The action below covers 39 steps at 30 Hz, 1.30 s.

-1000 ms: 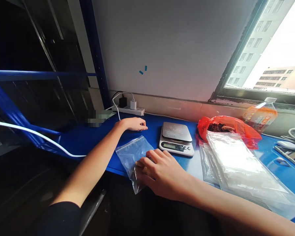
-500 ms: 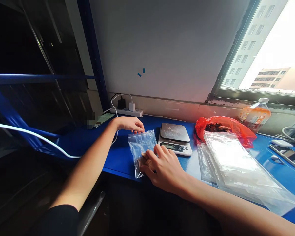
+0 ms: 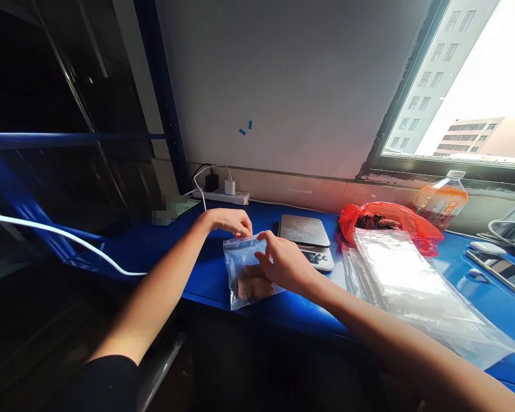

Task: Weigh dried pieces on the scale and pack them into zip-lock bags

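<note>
Now my right hand (image 3: 285,260), fingers parted, has moved from the brown pieces (image 3: 255,286) toward the top of the bag (image 3: 236,260), which my left hand (image 3: 232,220) pinches, so work seemingly centres there.

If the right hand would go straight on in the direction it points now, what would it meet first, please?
Most likely the left hand, just ahead of the right hand. Depth is unclear, so it might brush the clear bag first.
</note>
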Tool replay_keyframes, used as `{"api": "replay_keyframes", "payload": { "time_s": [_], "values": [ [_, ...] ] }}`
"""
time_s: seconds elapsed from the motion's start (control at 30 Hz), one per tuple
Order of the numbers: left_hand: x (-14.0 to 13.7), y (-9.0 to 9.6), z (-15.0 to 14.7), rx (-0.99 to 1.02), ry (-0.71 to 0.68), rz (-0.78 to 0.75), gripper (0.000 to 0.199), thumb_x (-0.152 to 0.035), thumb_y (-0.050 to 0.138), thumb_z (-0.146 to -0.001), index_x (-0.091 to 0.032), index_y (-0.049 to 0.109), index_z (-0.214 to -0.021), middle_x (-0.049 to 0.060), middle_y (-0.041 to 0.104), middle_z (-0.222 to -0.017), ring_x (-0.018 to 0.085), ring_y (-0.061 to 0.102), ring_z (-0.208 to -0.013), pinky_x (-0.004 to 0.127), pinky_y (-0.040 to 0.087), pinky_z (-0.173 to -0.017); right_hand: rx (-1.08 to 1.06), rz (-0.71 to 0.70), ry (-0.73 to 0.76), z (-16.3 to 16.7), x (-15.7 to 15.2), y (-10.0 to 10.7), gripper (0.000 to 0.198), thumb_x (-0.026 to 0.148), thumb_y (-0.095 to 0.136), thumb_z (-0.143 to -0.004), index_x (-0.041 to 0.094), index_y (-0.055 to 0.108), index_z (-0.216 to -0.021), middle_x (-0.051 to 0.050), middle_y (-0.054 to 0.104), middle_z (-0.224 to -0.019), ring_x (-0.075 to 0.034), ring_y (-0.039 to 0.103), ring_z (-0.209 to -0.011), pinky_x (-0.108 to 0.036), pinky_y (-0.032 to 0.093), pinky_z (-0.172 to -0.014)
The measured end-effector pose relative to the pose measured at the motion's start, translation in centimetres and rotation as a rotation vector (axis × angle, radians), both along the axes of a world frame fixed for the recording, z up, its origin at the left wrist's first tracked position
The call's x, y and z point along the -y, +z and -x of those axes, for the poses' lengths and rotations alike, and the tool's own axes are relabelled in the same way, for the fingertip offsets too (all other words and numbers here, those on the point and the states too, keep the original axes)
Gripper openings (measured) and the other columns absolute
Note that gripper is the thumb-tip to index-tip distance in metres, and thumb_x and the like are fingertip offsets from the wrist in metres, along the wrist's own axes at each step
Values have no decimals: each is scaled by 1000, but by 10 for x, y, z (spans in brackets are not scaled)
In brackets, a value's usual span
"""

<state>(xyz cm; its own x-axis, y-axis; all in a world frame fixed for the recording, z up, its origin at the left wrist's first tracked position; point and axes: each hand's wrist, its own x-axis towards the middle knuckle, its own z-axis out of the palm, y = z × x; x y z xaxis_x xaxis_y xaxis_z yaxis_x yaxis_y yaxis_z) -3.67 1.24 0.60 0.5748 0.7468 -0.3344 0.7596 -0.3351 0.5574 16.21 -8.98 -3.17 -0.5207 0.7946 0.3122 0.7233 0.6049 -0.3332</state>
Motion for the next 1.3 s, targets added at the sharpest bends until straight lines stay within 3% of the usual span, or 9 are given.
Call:
{"api": "replay_keyframes", "payload": {
  "time_s": [0.17,0.27,0.63,0.97,1.17,1.3],
  "values": [
    [20,14,-15,156,-149,83,22,-34,63,-71,-13,62,-65,-2,51,-55,9,44,-55,22,34,-56,-23,-240,-4,-5,-16,-7,17,26,46,-92,19,55,-104,-5,64,-92,-15,57,-79,-27,36,-65],
    [26,15,-22,206,-178,132,24,-37,66,-71,-13,63,-66,-2,52,-56,9,44,-55,23,34,-55,-13,-303,4,-10,-16,-10,14,27,46,-92,20,57,-97,-4,61,-90,-15,55,-78,-26,36,-63],
    [26,6,-26,165,-178,203,35,-45,73,-68,-13,68,-81,0,59,-62,12,51,-59,24,41,-58,150,-381,12,-13,-13,-9,16,23,47,-92,15,60,-93,-10,57,-94,-20,50,-90,-30,43,-70],
    [20,2,-24,219,-217,246,30,-42,69,-71,-13,64,-71,0,55,-56,10,46,-53,22,37,-52,109,-406,35,-12,-9,-10,11,17,47,-90,15,58,-90,-8,61,-86,-20,49,-83,-32,39,-73],
    [25,0,-33,244,-217,163,25,-35,63,-71,-13,58,-60,-2,48,-49,9,41,-49,22,33,-49,102,-382,69,-10,-7,-13,24,3,41,-83,13,56,-99,-8,61,-89,-20,47,-82,-31,38,-72],
    [29,-1,-39,237,-224,76,16,-28,60,-67,-13,58,-61,-3,48,-49,10,40,-49,22,32,-48,164,-460,76,-11,-5,-15,32,-3,41,-72,12,57,-95,-10,60,-90,-21,45,-80,-33,36,-72]
  ]
}}
